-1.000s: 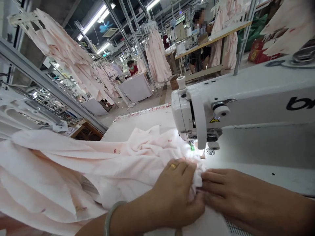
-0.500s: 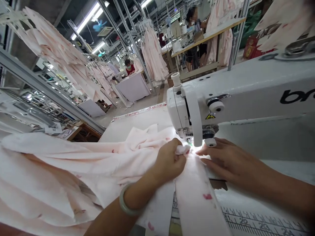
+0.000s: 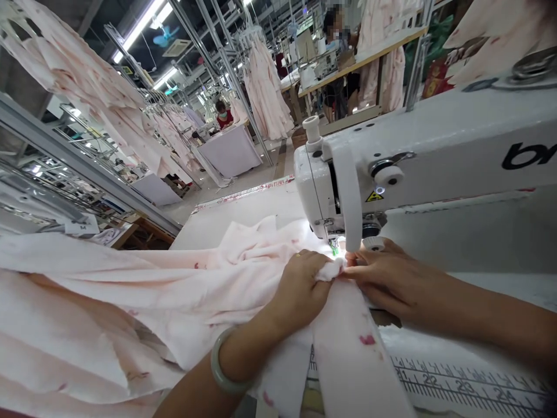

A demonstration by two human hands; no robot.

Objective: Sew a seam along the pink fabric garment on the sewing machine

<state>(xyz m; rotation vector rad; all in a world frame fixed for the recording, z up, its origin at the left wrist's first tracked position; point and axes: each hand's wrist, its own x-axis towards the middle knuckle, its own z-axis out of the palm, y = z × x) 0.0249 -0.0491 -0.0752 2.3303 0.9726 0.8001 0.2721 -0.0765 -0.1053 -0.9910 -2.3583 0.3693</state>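
Observation:
Pale pink fabric (image 3: 243, 284) with small red prints spreads from the left up to a white sewing machine (image 3: 324, 191). My left hand (image 3: 302, 290), with a pale bangle on its wrist, is closed on a bunched fold of this fabric just in front of the lit presser foot (image 3: 335, 248). From the right, my right hand (image 3: 387, 278) reaches in under the machine head. Its thumb and fingertips pinch the fabric's edge beside that fold, partly hidden by the white guard. A long strip of the fabric (image 3: 354, 348) hangs toward me between my forearms.
A printed ruler scale (image 3: 456, 383) runs along the near table edge. Pink garments (image 3: 82, 87) hang from rails at the left, and more garments (image 3: 265, 87) hang farther back. Co-workers sit at other tables, one person (image 3: 224, 116) behind a cloth-covered table (image 3: 230, 151).
My left hand has shifted slightly right with the bunched fold. My right fingertips have moved left and now meet the fold. The view has tilted slightly.

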